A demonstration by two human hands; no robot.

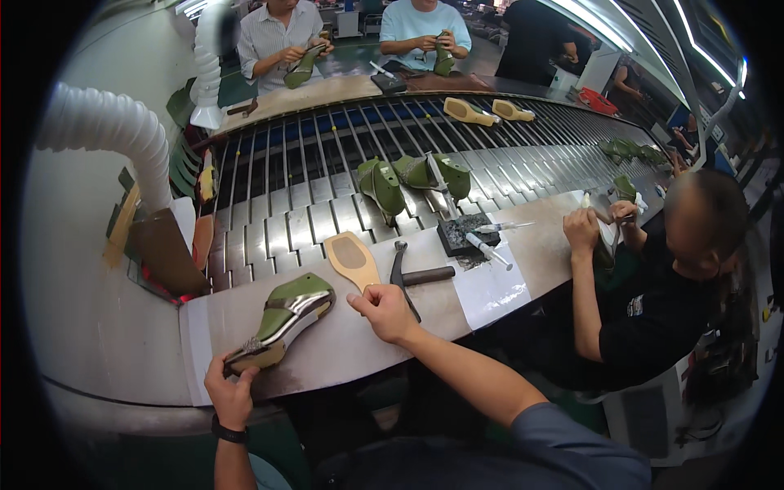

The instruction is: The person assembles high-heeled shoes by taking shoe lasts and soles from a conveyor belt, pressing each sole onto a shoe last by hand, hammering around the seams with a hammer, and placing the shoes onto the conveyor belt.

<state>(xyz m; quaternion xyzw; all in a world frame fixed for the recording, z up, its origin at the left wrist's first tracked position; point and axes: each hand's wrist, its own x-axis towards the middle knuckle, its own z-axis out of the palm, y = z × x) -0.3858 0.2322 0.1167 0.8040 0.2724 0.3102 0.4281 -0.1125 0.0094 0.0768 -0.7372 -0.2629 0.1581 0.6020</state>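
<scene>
— Nearest to view, what is seen?
— Grey cloth: a sleeve is seen along the lower edge, with the right forearm stretched out from it.

— And where is the shoe?
— The green-and-silver shoe is held at its near end by the left hand, over the near part of the table. Its other end is pointed away, up and to the right of that hand. Whether it is fully supported by the tabletop cannot be told.

— How are the hands set?
— By the left, the shoe's tip is pinched between thumb and fingers; a black band is worn on that wrist. By the right hand, a tan insole is pinched at its narrow end, its broad end pointed away. The hands are kept well apart.

— What is found around them?
— Just beyond the right hand and to its right, a hammer is laid. Farther right, a white sheet is spread, with a black block and syringes at its far edge.

— And farther out?
— Beyond both hands, green shoes are placed on a metal conveyor. Across it, green shoes are handled by two people, one in a striped shirt, one in a light-blue top. Far beyond the left hand, a white hose is hung.
</scene>
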